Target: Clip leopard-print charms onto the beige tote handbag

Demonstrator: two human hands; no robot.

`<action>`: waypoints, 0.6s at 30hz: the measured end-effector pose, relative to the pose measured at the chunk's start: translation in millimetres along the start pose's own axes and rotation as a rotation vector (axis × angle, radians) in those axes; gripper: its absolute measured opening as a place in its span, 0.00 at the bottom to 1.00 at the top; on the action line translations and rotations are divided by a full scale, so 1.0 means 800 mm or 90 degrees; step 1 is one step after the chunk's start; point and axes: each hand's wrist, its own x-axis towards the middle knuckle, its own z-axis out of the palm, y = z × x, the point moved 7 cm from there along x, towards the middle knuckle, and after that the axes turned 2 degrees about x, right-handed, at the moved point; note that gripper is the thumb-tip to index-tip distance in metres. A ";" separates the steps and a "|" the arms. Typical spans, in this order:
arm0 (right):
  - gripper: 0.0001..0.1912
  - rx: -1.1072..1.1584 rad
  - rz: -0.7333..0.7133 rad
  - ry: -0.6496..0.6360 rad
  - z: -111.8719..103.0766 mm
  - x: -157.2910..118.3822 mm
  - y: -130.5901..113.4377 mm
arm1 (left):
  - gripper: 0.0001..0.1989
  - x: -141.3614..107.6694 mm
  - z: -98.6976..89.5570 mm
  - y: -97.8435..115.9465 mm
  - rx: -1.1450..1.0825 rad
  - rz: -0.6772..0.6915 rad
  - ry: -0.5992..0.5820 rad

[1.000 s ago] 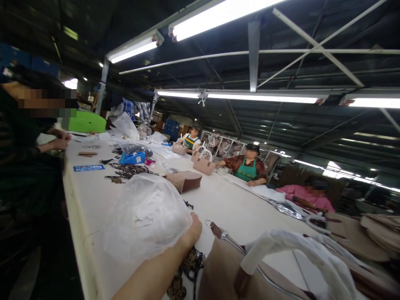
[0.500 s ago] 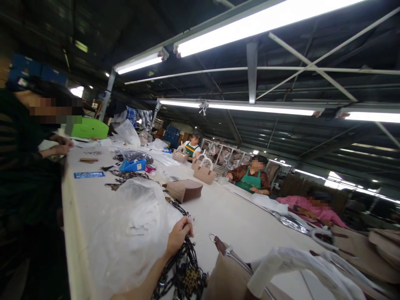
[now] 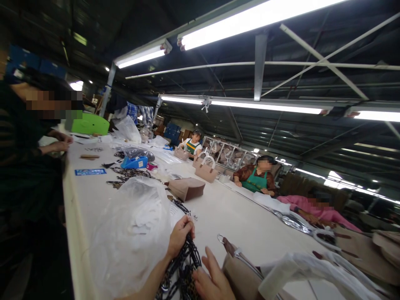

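Newly in view since half a second ago, the right hand (image 3: 214, 276) sits beside the dark straps (image 3: 187, 255), fingers spread; whether it touches them is hard to tell. The left hand (image 3: 181, 233) pinches their far end over the table (image 3: 215, 216). They run lengthwise toward the wearer, between a plastic bag (image 3: 125, 239) and a beige handbag (image 3: 240, 275).

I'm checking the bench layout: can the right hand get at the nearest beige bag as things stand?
Probably yes: the right hand is close beside the nearest beige bag, fingers extended, and no object shows between them.
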 end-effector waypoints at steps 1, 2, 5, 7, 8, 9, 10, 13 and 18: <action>0.43 0.054 0.034 0.031 0.006 0.011 0.008 | 0.09 0.000 0.000 0.000 -0.004 -0.003 -0.002; 0.45 0.085 0.047 0.051 0.011 0.021 0.012 | 0.09 0.000 0.001 0.000 -0.008 -0.005 -0.005; 0.37 0.083 0.013 0.094 0.014 0.046 0.006 | 0.09 -0.001 0.003 0.001 -0.016 -0.007 -0.015; 0.27 0.020 -0.003 0.105 0.013 0.059 0.001 | 0.09 -0.002 0.005 0.002 -0.017 -0.008 -0.024; 0.22 -0.021 -0.005 0.106 0.012 0.064 0.000 | 0.09 -0.002 0.005 0.002 -0.015 -0.009 -0.028; 0.20 -0.061 -0.009 0.104 0.013 0.069 -0.001 | 0.08 -0.002 0.006 0.002 -0.011 -0.009 -0.031; 0.18 -0.095 -0.016 0.099 0.014 0.073 -0.001 | 0.08 -0.002 0.006 0.002 -0.007 -0.009 -0.033; 0.18 -0.154 -0.052 0.102 0.015 0.078 -0.003 | 0.08 -0.002 0.007 0.002 0.011 -0.005 -0.041; 0.17 -0.250 -0.108 0.106 0.012 0.076 -0.005 | 0.09 -0.004 0.010 0.005 0.052 -0.003 -0.054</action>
